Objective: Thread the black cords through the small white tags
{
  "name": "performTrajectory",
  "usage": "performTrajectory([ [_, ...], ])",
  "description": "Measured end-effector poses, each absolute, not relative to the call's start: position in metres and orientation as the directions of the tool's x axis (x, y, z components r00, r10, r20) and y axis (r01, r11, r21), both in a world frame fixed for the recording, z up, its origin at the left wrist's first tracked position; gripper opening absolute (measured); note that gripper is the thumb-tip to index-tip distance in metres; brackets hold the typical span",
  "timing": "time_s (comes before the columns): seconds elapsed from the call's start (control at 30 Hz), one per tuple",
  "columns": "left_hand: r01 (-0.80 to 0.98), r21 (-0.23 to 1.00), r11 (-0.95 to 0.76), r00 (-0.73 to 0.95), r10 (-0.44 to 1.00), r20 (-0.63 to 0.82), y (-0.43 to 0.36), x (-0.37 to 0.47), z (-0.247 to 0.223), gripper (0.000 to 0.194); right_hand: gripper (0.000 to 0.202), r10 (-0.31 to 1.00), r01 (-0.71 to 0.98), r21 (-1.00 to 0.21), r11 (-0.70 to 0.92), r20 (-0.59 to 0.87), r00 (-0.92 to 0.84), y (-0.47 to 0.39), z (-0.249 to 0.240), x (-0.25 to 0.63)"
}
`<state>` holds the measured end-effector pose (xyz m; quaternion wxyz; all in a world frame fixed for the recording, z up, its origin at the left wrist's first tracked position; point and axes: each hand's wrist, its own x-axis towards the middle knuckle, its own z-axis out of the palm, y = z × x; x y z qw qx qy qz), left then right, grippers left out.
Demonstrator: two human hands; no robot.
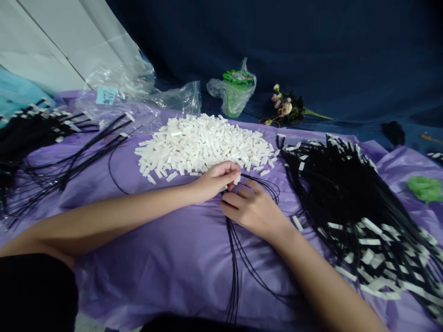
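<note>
My left hand (216,181) is closed in front of the pile, with a small white plastic piece (237,179) pinched between thumb and fingers. Close against it, my right hand (251,205) has its fingers curled at a bundle of thin black cords (232,258). The cords hang down toward my lap, and some loop out to the right above the right hand. Where the cord ends meet the white piece is partly hidden by my fingers. Just beyond both hands lies a large heap of small white plastic pieces (207,145).
A purple cloth (138,272) covers the table. Black cords with white ends (339,184) are heaped at right, and more black cords (20,138) lie at left. Behind are clear plastic bags (138,101), a bagged green cup (233,99), artificial flowers (285,108) and a dark blue curtain (294,41).
</note>
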<state>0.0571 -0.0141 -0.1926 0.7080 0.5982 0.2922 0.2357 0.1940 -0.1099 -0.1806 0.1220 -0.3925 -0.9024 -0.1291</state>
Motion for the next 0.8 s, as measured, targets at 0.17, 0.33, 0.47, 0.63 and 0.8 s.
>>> performTrajectory([
  [0.17,-0.003,0.985,0.174,0.725,0.678,-0.118,-0.0145,0.0572,-0.1927,0.009,0.014,0.638,0.704,0.141,0.696,0.328,-0.697,-0.1092,-0.1804,0.1989],
  [0.33,0.0,0.988,0.158,0.728,0.677,-0.108,-0.0135,0.0566,-0.1918,0.008,0.015,0.626,0.702,0.166,0.692,0.347,-0.699,-0.1063,-0.1846,0.199],
  [0.47,0.007,0.99,0.143,0.731,0.675,-0.103,-0.0134,0.0563,-0.1903,0.008,0.017,0.633,0.711,0.197,0.675,0.339,-0.696,-0.1048,-0.1858,0.1976],
  [0.63,-0.001,0.991,0.137,0.735,0.672,-0.092,-0.014,0.0561,-0.191,0.009,0.02,0.609,0.711,0.23,0.665,0.385,-0.694,-0.1043,-0.185,0.1969],
  [0.8,-0.011,0.992,0.126,0.744,0.664,-0.076,-0.0136,0.0557,-0.1915,0.009,0.02,0.601,0.707,0.223,0.671,0.395,-0.695,-0.1048,-0.1851,0.198],
])
